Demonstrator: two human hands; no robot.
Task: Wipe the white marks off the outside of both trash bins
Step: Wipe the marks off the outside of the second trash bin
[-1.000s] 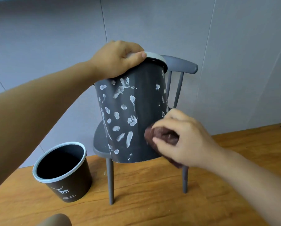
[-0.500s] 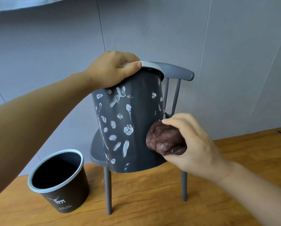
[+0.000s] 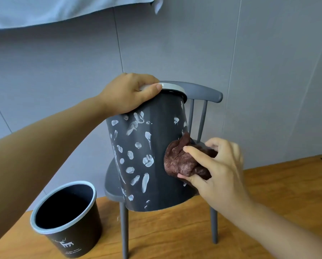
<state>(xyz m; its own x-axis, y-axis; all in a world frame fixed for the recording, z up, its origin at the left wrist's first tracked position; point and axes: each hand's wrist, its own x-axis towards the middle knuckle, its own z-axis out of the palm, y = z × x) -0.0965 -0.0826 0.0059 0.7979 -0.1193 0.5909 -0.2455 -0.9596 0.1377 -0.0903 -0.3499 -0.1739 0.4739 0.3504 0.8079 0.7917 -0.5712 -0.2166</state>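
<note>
- The wooden floor (image 3: 268,212) carries everything; it meets the grey panelled wall (image 3: 175,43) along its far edge, and a pale cloth (image 3: 44,10) hangs at the wall's top left.
- A small grey chair (image 3: 203,92) stands near the floor's far edge, its back to the wall. It seems to serve as a stand that raises the work to a handy height.
- The marked bin (image 3: 156,174), dark with a pale rim, is tilted with its base toward the seat's front edge. White marks (image 3: 148,160) dot most of its facing side; a strip on the right looks mostly clean, so I judge this bin well short of done.
- The second bin (image 3: 66,217) stands upright on the floor toward the near left corner, well apart from the chair, mouth up, a small deer print on its side. No marks show on the side in view.
- The left hand (image 3: 130,94) grips the marked bin's rim, fingers curled over it and thumb along the edge, likely to steady the tilt against rubbing.
- The right hand (image 3: 218,171) clamps a bunched brown cloth (image 3: 182,161) between thumb and fingers and presses it to the bin's right flank.
</note>
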